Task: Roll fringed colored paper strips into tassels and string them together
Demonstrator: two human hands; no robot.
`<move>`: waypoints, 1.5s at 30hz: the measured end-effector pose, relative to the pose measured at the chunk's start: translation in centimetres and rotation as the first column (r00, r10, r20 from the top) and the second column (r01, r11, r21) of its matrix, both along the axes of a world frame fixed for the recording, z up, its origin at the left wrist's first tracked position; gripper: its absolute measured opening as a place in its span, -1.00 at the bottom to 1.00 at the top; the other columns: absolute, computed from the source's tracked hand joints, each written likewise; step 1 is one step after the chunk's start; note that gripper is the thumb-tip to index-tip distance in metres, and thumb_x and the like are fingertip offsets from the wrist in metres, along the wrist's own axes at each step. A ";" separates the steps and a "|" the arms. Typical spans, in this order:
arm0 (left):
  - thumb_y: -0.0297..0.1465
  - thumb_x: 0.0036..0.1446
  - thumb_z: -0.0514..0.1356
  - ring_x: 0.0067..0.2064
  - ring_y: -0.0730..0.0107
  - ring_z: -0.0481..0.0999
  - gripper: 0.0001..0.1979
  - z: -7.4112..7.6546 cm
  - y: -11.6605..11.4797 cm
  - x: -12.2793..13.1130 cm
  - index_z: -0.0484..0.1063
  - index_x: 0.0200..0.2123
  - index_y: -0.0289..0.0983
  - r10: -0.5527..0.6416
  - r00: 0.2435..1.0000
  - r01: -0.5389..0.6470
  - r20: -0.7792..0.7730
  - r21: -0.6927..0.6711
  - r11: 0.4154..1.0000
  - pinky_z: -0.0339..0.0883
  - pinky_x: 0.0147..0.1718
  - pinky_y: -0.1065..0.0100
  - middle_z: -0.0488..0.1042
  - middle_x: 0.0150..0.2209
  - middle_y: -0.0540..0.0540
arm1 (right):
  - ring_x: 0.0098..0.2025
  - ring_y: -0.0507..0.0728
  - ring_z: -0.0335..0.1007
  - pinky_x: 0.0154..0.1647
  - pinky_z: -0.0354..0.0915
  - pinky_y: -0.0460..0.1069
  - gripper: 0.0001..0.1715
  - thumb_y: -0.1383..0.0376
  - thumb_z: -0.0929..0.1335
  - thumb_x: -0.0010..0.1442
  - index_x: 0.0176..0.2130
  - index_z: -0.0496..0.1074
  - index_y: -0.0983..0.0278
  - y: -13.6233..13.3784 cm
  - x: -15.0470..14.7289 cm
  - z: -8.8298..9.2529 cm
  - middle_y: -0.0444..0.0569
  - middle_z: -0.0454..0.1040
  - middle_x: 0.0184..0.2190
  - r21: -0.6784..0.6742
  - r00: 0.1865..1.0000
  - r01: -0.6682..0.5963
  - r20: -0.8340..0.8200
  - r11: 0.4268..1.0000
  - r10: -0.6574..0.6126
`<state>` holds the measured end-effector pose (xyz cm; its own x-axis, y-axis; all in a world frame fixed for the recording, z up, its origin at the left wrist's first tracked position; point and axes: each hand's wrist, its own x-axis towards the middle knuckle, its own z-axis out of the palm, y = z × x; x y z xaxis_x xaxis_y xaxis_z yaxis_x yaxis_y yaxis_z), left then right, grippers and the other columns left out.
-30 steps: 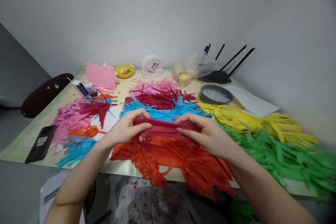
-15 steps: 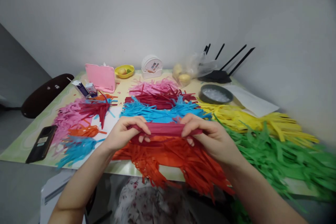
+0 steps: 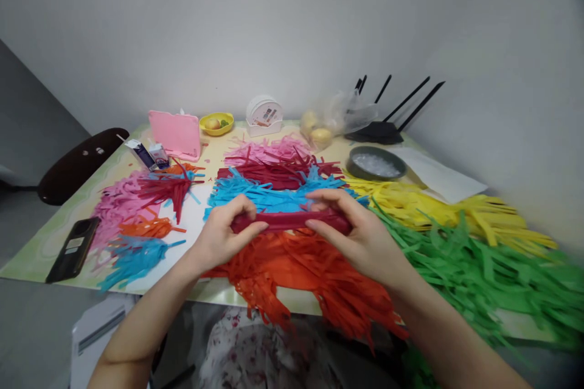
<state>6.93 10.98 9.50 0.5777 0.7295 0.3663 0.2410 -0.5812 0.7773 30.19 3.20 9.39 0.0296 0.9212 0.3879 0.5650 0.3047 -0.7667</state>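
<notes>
The left hand (image 3: pixel 223 231) grips the left end of a red strip (image 3: pixel 287 220), thumb laid along its near face and forefinger bent over the top; half a second earlier the fingertips show below the strip, and now they do not. The strip, held above the table (image 3: pixel 36 261) between blue fringe (image 3: pixel 283 197) on the far side and orange fringe (image 3: pixel 292 270) on the near side, has changed from a broad band with a loose fold beneath to a narrow, compact bar. The right hand (image 3: pixel 365 234) holds its right end; the thumb rests on the near face, while the forefinger, earlier pressed down close to the thumb, is now raised, leaving a narrow gap.

Among obscured parts, the brown seat (image 3: pixel 82 164) at far left is partly covered by the table. Both ends of the strip are hidden by the hands, and whether it is rolled or folded cannot be told. The floral cloth (image 3: pixel 264 352) at the near edge is blurred and cut off. Farther right, the contents of the dark bowl (image 3: pixel 352 164) are hard to make out, and the green fringe (image 3: pixel 483 267) runs beyond the right border.
</notes>
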 end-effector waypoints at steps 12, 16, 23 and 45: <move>-0.32 0.23 0.18 -0.53 0.47 0.51 -0.83 -0.2 0.3 0.0 0.22 -0.30 -0.25 -0.170 0.968 0.239 0.183 -0.487 0.840 0.31 -0.46 0.44 0.49 -0.48 0.05 | -0.50 0.05 0.40 -0.47 0.33 -0.07 -0.81 0.17 0.35 0.24 -0.29 0.41 0.26 -0.4 -0.4 -0.7 -0.11 0.48 -0.51 -0.177 0.963 -0.095 -0.267 0.980 0.045; -0.33 0.18 0.22 -0.55 0.50 0.49 -0.82 -0.7 0.3 0.2 0.41 -0.22 -0.34 -0.091 0.944 0.260 0.316 -0.547 0.796 0.33 -0.46 0.44 0.49 -0.50 0.00 | -0.55 0.03 0.42 -0.49 0.38 -0.06 -0.74 0.13 0.39 0.19 -0.24 0.54 0.27 -0.3 -0.8 -1.2 -0.07 0.53 -0.51 -0.146 0.903 -0.119 -0.428 0.982 0.046; -0.33 0.06 0.28 -0.59 0.50 0.43 -0.82 -2.1 0.4 0.8 0.43 -0.40 -0.34 0.010 0.864 0.349 0.503 -0.614 0.707 0.37 -0.45 0.39 0.47 -0.54 0.00 | -0.55 0.04 0.44 -0.48 0.41 -0.04 -0.76 0.14 0.41 0.17 -0.32 0.59 0.24 0.2 -0.8 -2.0 -0.04 0.57 -0.47 -0.093 0.858 -0.149 -0.508 0.985 0.082; -0.26 0.16 0.25 -0.47 0.45 0.51 -0.72 -1.8 0.2 0.5 0.54 -0.18 -0.36 -0.079 0.963 0.212 0.260 -0.541 0.814 0.37 -0.37 0.40 0.54 -0.45 -0.08 | -0.39 0.17 0.59 -0.26 0.52 0.09 -0.67 0.00 0.42 0.14 -0.24 0.56 0.18 0.2 -1.3 -2.3 -0.03 0.64 -0.40 -0.187 0.859 -0.170 -0.510 0.968 0.052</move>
